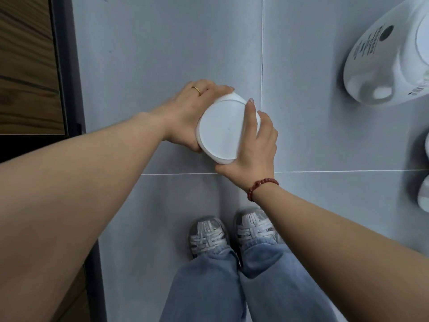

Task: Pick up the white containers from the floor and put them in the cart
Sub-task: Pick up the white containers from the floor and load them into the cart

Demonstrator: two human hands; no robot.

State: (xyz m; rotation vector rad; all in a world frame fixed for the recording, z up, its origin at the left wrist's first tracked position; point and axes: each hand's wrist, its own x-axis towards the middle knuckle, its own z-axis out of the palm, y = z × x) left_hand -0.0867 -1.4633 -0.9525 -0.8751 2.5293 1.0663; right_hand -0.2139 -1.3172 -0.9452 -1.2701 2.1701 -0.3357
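From the head camera, the only view I have, I look straight down at a grey tiled floor [162, 47]. The white container [222, 133] is between both hands, ahead of my grey sneakers [207, 235], and its flat round face is turned up toward the camera. I cannot tell whether its underside is touching the tiles or is just clear of them.

My left hand [185, 112], the one with the gold ring [196, 89], is wrapped round the container's left wall, with its fingers curling over the far rim. My right hand [258, 145], above the red bead bracelet [260, 188], grips the right side. Its index finger lies across the flat face and its thumb hooks under the near edge. Both hands are closed on the one container and hold nothing else.

A large white jug [385, 66] lies on its side at the upper right. More white shapes [424, 194] show at the right border, cut off by the frame, and they are probably further containers. A wood-grain panel [25, 66] runs along the left. The cart is not in sight.

I judge this to be the lift. To do it well I would keep both palms pressing inward evenly and hold the flat face level so the container does not roll out of the grip. I would bring it close to my body before turning to find the cart, and step clear of the jug as I go.
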